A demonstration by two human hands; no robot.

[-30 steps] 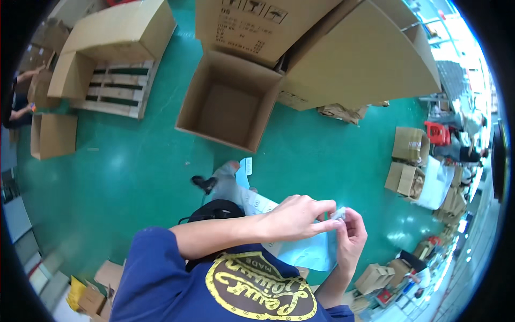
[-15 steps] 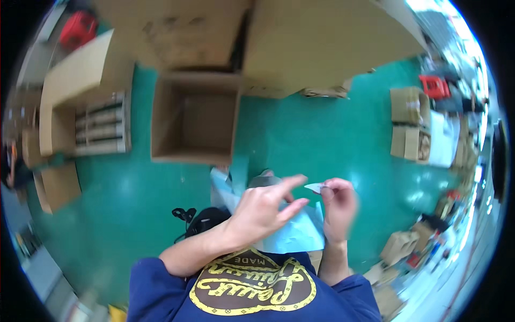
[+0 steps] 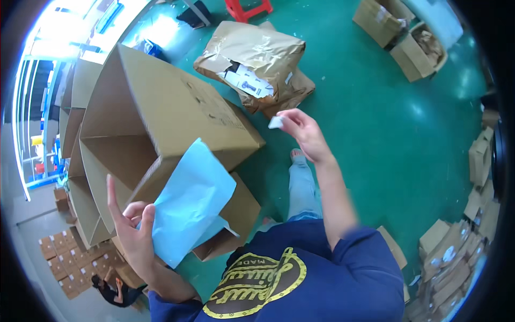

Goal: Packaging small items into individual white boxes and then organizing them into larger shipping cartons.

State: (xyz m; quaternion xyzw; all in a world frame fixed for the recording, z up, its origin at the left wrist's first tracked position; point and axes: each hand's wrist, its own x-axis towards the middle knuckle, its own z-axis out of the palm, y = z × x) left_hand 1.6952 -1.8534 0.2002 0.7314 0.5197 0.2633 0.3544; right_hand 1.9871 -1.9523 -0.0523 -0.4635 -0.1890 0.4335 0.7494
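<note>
My left hand is beside a light-blue sheet, index finger raised and the other fingers curled. The sheet has moved along with this hand and seems gripped by it, though the gripping fingers are partly hidden. Out over the floor, my right hand pinches a small whitish piece, like a scrap of paper or a label, between thumb and fingertips. Behind the sheet stand a large cardboard box with its open end facing left and a smaller open carton.
A torn brown paper-wrapped package lies ahead, near a red stool. Open cartons stand far right, and flattened cardboard lies lower right. Another person is at the lower left by stacked boxes.
My view has swung left toward the large box. My hands have spread apart, the left moving left with the blue sheet and the right reaching forward with the whitish piece.
</note>
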